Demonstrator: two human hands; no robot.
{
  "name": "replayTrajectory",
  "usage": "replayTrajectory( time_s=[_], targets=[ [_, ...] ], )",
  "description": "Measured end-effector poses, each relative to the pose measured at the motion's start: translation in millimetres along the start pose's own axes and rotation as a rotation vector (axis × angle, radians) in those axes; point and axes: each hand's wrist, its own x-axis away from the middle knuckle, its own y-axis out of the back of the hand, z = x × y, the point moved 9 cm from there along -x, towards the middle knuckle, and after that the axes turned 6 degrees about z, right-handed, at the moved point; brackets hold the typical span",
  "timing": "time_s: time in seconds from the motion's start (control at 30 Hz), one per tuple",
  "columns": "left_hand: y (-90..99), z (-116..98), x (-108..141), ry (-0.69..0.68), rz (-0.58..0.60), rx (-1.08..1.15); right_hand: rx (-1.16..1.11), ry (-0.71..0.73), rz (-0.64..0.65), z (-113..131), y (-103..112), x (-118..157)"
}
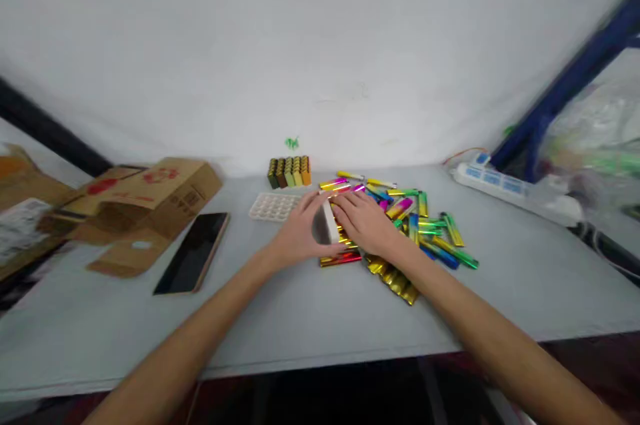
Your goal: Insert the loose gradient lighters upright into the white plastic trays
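My left hand [301, 233] is wrapped round a white tray [328, 221] tipped on its side, thumb below and fingers above. My right hand [364, 221] rests on shiny lighters at the tray's right side, its fingers close together and touching them. Red and gold lighters [341, 259] show under the hands. To the right lies a loose pile of colourful metallic lighters [434, 233]. Gold ones [395, 280] lie in a row below my right wrist. A second white tray with round holes [274, 207] lies flat left of my left hand.
An upright block of lighters [289, 172] stands near the wall. At the left are a black phone [192, 253] and an open cardboard box [170, 195]. A white power strip [517, 193] lies at the right on the grey table [280, 331].
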Motion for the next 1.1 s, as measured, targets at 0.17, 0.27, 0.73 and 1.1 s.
replayTrajectory(
  time_s=[0.17,0.27,0.73,1.1],
  targets=[
    [1.6,-1,1,-0.017,-0.001,0.006,0.011,-0.01,-0.006,-1,-1,0],
    [2.9,-1,1,-0.012,-0.001,0.006,0.032,-0.019,-0.002,0,0,0],
    [4.4,2,2,0.008,0.004,0.011,0.0,-0.037,-0.03,-17,11,9],
    [4.7,-1,0,-0.022,-0.004,0.014,-0.001,-0.089,0.018,2,4,-1]
  ],
)
